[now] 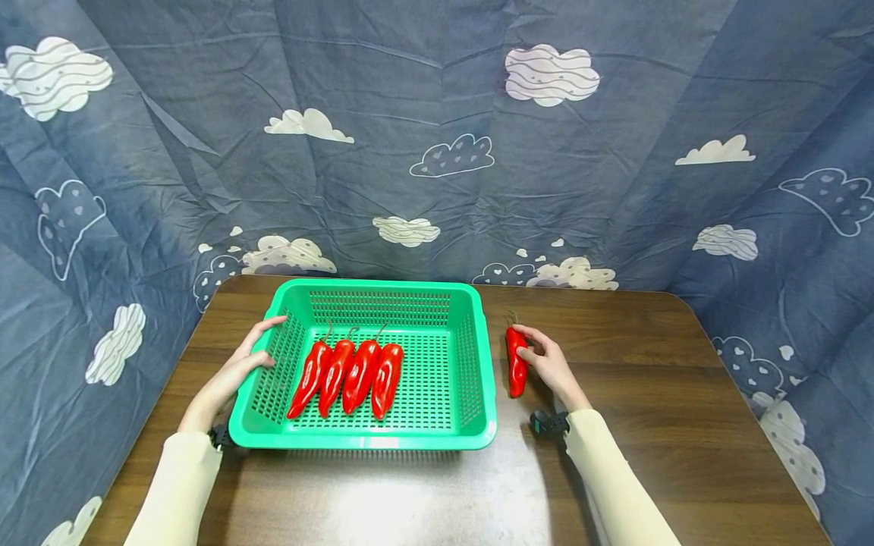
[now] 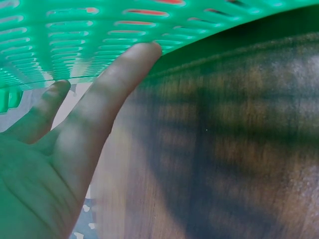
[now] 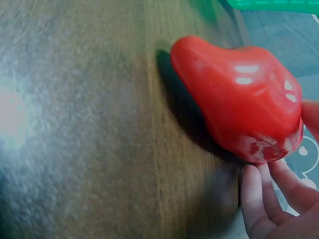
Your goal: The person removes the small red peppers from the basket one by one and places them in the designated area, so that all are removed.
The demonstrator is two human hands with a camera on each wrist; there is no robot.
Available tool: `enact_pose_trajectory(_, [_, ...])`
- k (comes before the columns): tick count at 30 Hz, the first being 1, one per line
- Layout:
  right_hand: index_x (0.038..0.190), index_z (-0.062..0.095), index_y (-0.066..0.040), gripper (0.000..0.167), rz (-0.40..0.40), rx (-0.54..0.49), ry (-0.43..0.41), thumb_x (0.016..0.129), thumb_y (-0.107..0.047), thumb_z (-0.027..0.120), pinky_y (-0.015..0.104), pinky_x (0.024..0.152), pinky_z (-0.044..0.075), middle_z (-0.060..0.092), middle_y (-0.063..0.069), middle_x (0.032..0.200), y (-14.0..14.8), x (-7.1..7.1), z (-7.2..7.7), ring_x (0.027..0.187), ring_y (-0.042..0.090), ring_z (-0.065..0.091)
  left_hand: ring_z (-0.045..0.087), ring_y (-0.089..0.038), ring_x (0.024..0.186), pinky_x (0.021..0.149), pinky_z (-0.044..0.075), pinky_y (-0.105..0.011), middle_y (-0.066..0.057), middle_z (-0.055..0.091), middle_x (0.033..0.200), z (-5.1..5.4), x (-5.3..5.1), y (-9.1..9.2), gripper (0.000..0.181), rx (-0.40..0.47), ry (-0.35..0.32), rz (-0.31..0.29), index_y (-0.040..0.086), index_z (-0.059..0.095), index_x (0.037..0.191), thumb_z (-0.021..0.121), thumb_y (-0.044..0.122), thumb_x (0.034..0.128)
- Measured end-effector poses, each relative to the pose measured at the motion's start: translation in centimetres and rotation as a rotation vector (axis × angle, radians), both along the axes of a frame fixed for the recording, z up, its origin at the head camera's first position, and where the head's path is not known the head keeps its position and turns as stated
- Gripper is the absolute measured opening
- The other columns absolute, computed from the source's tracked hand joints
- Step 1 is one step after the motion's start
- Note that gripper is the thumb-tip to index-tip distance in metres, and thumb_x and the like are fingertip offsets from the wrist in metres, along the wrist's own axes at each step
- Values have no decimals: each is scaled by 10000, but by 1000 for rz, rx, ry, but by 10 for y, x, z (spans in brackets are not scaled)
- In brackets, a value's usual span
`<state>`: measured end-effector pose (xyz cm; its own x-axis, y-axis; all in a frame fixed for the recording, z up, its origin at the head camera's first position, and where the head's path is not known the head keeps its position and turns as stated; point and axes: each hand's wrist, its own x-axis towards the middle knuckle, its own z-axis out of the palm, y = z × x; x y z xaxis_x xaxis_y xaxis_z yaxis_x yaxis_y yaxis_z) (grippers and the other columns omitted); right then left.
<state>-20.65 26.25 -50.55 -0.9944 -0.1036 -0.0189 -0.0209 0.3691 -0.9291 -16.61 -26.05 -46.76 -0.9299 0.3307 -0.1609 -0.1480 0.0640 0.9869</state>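
While I am watching from afar, two cream fabric sleeves [image 1: 177, 485] are spanning the near part of a dark brown wood-grain table [image 1: 683, 425]. At the left side, the left hand [image 1: 232, 371] is holding the left wall of a rectangular green perforated plastic basket [image 1: 362, 441], its fingers lying over the rim and, in the wrist view, along the outer side; I am reading this as a steadying hold. Across from it, the right hand [image 1: 551, 365] is pinching a long, glossy red pepper [image 1: 517, 379] by its upper body, thumb opposing fingers, presumably because that part is offering a fuller grip than the thin stem. That pepper is pointing its tip toward the person, just right of the basket and apart from it; whether it is touching the wood, I am not managing to tell. Within the basket, four shiny red peppers [image 1: 362, 377] are resting side by side, tips toward the person, likely so that they are sharing the floor neatly. Farthest off, a grey-blue cloth curtain [image 1: 444, 227] with white clouds is hanging, probably screening the background.
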Motion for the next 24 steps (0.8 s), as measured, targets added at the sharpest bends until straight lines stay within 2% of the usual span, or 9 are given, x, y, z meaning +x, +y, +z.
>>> enact_pose_trajectory(7, [1318, 548, -9, 409, -56, 25, -4, 911, 35, 545, 252, 627, 434, 531, 256, 1149, -4, 0, 1, 808, 193, 501, 489, -348, 1050, 778, 492, -430, -157, 155, 1456, 0, -1, 0, 758, -24, 12, 4, 279, 222, 1501, 400, -15, 826])
enact_pose_trajectory(14, [1315, 547, -1, 405, -70, -2, -23, 911, 27, 550, 256, 614, 442, 539, 262, 1130, -6, 2, 3, 798, 173, 508, 475, -353, 1065, 785, 488, -427, -162, 147, 1463, -2, -1, 0, 756, -29, 31, -5, 264, 213, 1504, 397, -17, 827])
enact_pose_trajectory(16, [1309, 540, 26, 401, -66, -12, -30, 908, 41, 545, 267, 615, 443, 536, 279, 1121, -9, 5, 11, 797, 189, 504, 474, -353, 1067, 784, 488, -425, -161, 148, 1463, -2, -1, -1, 754, -34, 36, -5, 258, 212, 1504, 397, -17, 827])
enact_pose_trajectory(20, [1302, 547, 27, 392, -77, -6, -30, 910, 37, 546, 285, 675, 444, 539, 271, 1164, -9, 5, 9, 853, 234, 512, 473, -350, 1068, 787, 487, -427, -154, 144, 1465, -2, -1, -1, 755, -29, 36, -4, 258, 213, 1505, 398, -19, 827])
enact_pose_trajectory(24, [1308, 545, 22, 394, -87, -6, -7, 914, 32, 548, 242, 751, 443, 533, 254, 1250, -5, 2, 2, 972, 277, 536, 481, -340, 1062, 786, 487, -421, -161, 158, 1454, -2, -1, -1, 751, -34, 40, -3, 255, 213, 1504, 401, -14, 829])
